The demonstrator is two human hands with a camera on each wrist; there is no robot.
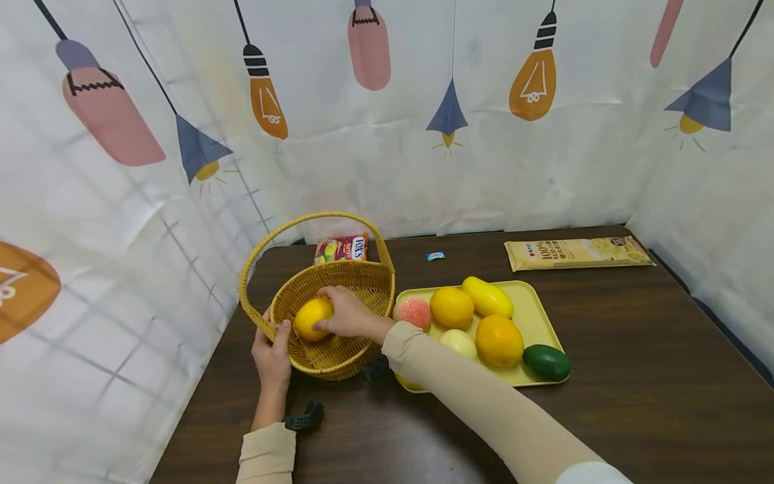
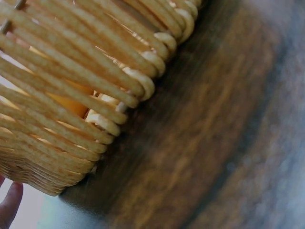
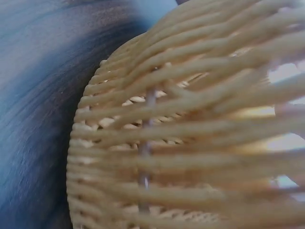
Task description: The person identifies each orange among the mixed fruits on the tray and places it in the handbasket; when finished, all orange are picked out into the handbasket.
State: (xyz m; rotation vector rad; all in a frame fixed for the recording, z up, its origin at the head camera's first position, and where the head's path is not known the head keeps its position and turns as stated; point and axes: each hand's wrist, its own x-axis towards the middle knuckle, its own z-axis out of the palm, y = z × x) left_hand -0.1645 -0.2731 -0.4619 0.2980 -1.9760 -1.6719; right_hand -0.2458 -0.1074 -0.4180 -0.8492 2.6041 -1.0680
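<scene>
A yellow wicker basket [image 1: 338, 366] with a tall arched handle stands on the left of the table. At its left side my left hand [image 1: 272, 359] grips the rim near the foot of the handle. My right hand [image 1: 347, 312] reaches inside and holds a round yellow-orange fruit [image 1: 312, 318] low in the basket, its far side hidden. In the left wrist view, a fingertip [image 2: 12, 200] shows beside the woven wall [image 2: 57, 133], and orange colour shows through the gaps. Only the basket's outer weave [image 3: 181, 133] fills the right wrist view; the right hand is hidden there.
Right of the basket lies a yellow tray [image 1: 535, 326] with oranges [image 1: 499, 340], a peach [image 1: 412, 312], a yellow mango-like fruit [image 1: 488, 297], a pale round fruit [image 1: 458, 344] and a dark green fruit [image 1: 547, 363]. Behind are a candy bag [image 1: 340, 249], a small blue wrapper [image 1: 435, 256] and a long beige packet [image 1: 577, 253].
</scene>
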